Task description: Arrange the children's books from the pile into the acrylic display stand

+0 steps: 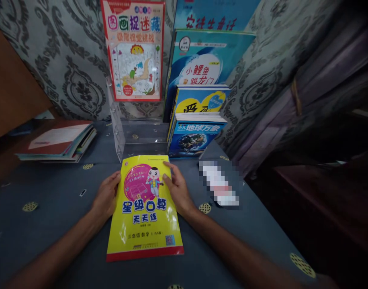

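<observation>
A yellow workbook [144, 237] with a pink circle, a cartoon child and a red bottom strip faces me, its cover upright to my view. My left hand [107, 192] grips its left edge, with the fingers partly hidden behind it. On the right edge, my right hand [178, 186] is closed with the thumb on the cover. Just beyond the workbook stands a clear tiered book rack [119, 132]. On the rack's right side are a blue earth book [191, 140], a yellow-and-blue book [199, 100] and a teal book [214, 52]. A red-bordered picture book [135, 60] stands at the rack's upper left.
A stack of books and papers [56, 140] lies at the left of the dark patterned tablecloth [51, 224]. A blurred-out object [218, 184] lies to the right. Patterned wallpaper [69, 76] and a tied curtain [280, 104] are behind.
</observation>
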`<control>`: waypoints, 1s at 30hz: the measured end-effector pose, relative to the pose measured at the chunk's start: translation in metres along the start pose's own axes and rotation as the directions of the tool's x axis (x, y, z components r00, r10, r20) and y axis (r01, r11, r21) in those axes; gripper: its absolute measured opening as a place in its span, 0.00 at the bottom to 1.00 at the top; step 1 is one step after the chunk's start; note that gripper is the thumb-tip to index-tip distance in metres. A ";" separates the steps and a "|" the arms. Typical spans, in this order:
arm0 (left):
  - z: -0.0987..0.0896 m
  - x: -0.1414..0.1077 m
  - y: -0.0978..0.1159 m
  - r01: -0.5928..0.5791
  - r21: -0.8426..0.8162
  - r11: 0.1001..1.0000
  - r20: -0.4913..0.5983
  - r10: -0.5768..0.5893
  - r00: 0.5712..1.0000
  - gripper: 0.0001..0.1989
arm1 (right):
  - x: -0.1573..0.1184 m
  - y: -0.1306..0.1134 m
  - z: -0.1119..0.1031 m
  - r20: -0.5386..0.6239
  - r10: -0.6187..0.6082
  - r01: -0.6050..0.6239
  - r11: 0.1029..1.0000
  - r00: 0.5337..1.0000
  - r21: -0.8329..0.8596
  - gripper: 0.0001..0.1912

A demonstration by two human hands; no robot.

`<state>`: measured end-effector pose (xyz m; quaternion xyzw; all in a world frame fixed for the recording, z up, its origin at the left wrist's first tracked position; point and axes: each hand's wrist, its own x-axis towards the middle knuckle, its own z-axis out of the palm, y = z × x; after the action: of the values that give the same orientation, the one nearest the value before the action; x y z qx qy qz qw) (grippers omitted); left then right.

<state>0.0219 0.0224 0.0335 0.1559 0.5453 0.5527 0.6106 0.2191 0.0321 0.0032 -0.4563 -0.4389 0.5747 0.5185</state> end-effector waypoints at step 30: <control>-0.005 -0.011 0.005 -0.253 0.596 0.762 0.206 0.160 0.965 0.41 | 0.025 0.011 -0.022 -0.022 -0.010 0.003 0.952 1.000 -0.305 0.22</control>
<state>0.0174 0.0128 0.0412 0.4450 0.6302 0.3954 0.4985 0.2378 0.0570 -0.0139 -0.5360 -0.5177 0.4932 0.4488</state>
